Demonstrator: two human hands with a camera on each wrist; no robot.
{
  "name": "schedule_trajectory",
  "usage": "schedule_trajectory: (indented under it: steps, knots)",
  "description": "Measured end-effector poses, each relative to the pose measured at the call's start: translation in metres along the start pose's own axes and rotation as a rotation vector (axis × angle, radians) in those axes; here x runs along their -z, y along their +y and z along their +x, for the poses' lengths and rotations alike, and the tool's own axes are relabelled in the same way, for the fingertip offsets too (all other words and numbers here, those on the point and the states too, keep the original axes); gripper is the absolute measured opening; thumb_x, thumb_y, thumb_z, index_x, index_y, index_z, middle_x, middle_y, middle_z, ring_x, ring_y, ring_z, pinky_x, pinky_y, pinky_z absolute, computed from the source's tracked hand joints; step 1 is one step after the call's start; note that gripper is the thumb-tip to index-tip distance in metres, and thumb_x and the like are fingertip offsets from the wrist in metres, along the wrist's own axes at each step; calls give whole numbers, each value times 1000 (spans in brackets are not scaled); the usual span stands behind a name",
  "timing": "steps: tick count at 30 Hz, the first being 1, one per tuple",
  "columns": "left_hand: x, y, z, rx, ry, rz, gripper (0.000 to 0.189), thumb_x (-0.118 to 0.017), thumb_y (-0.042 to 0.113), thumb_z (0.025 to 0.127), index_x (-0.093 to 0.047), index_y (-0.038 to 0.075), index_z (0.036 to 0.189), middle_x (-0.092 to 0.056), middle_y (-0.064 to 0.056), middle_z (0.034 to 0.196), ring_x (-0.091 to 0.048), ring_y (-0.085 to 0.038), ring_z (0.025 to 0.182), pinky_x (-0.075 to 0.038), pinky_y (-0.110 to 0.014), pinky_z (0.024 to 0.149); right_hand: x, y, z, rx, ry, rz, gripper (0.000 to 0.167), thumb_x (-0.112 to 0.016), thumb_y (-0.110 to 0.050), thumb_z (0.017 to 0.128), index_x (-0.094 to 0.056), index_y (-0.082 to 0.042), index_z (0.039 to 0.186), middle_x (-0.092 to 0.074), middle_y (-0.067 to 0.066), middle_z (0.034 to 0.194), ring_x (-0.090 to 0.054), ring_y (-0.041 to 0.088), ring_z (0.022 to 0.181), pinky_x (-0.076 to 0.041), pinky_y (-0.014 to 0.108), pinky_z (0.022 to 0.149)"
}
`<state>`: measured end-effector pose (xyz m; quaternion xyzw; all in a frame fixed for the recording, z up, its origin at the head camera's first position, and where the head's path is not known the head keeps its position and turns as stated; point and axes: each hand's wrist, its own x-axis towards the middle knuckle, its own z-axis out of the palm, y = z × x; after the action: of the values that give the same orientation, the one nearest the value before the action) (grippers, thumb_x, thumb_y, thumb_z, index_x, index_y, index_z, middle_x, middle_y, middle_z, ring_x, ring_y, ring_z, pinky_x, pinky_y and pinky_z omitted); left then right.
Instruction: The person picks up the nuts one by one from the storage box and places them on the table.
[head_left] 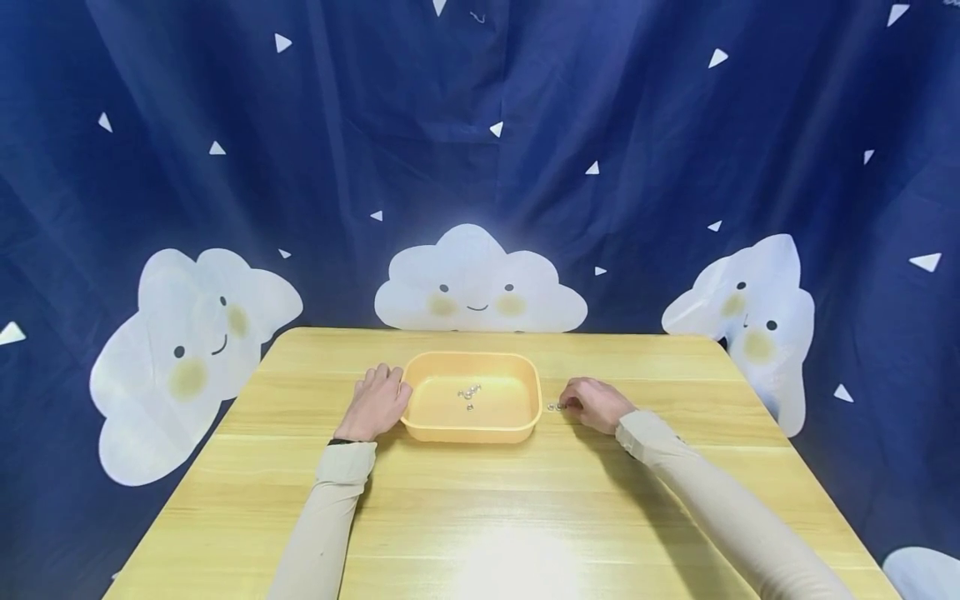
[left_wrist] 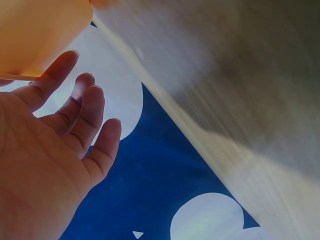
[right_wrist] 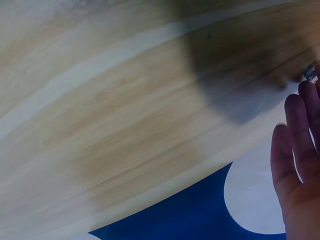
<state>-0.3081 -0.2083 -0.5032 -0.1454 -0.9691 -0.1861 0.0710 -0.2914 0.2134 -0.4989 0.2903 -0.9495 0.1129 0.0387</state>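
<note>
A shallow yellow-orange plastic tray (head_left: 471, 434) stands on the table, with several small shiny clear-silver pieces (head_left: 469, 395) on its floor. At its left end my left hand (head_left: 377, 402) grips the rim, the thumb over the edge and the index finger against the outer wall; the other fingers of the left hand (left_wrist: 55, 140) are loosely bent. Just right of the tray, my right hand (head_left: 596, 405) reaches down to the tabletop, its fingertips at a small shiny piece (right_wrist: 310, 74), which they appear to pinch. Another such piece (head_left: 551, 407) lies between that hand and the tray.
The light wood-grain table (head_left: 442, 500) has rounded far corners. Behind it hangs a dark blue curtain (head_left: 450, 100) with white clouds and triangles. A bright glare lies on the table's near part.
</note>
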Motion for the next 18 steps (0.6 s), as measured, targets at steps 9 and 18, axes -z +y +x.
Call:
schedule_trajectory:
  steps: [9, 18]
  knots:
    - [1, 0, 0, -14, 11, -3, 25, -40, 23, 104, -55, 9, 88, -50, -12, 96, -44, -32, 88, -38, -43, 74, 14, 3, -3, -52, 119, 68, 9, -73, -7, 90, -79, -5, 97, -75, 3, 93, -72, 24, 91, -58, 45, 87]
    - [-2, -3, 0, -14, 12, 1, 26, -39, 23, 104, -55, 9, 90, -52, -14, 97, -45, -34, 89, -40, -47, 76, 36, 2, 5, -81, 185, 72, 10, -71, -7, 92, -78, -5, 97, -75, 4, 94, -71, 24, 93, -57, 46, 89]
